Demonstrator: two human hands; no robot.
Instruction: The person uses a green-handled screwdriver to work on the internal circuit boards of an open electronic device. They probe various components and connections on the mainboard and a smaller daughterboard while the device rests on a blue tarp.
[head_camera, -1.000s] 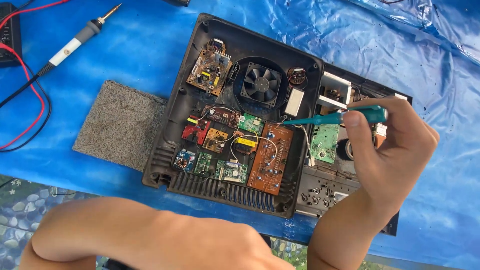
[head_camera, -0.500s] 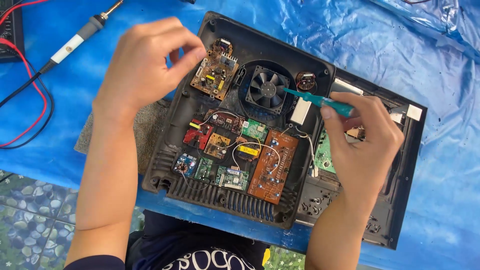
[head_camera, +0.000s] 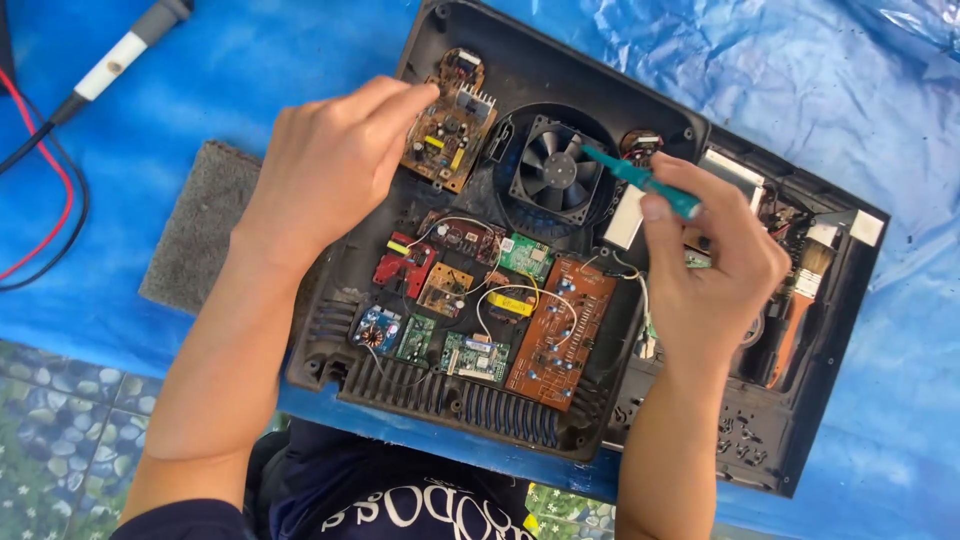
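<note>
An opened black plastic casing (head_camera: 420, 395) lies on a blue sheet, holding several small circuit boards and a black cooling fan (head_camera: 555, 170). My left hand (head_camera: 330, 165) rests over the casing's upper left, its fingertips on a brown circuit board (head_camera: 452, 128). My right hand (head_camera: 715, 255) grips a teal-handled screwdriver (head_camera: 645, 182), whose tip points at the fan's right edge. A larger orange-brown board (head_camera: 560, 330) sits below my right hand.
A grey foam pad (head_camera: 195, 225) lies left of the casing. A soldering iron (head_camera: 120, 55) with red and black leads (head_camera: 60, 215) lies at the top left. A paintbrush (head_camera: 800, 300) rests in the second casing part on the right. Pebble-pattern floor shows at lower left.
My left hand came up from the lower edge onto the upper-left circuit board. My right hand swung the screwdriver from pointing left over the boards to pointing at the fan.
</note>
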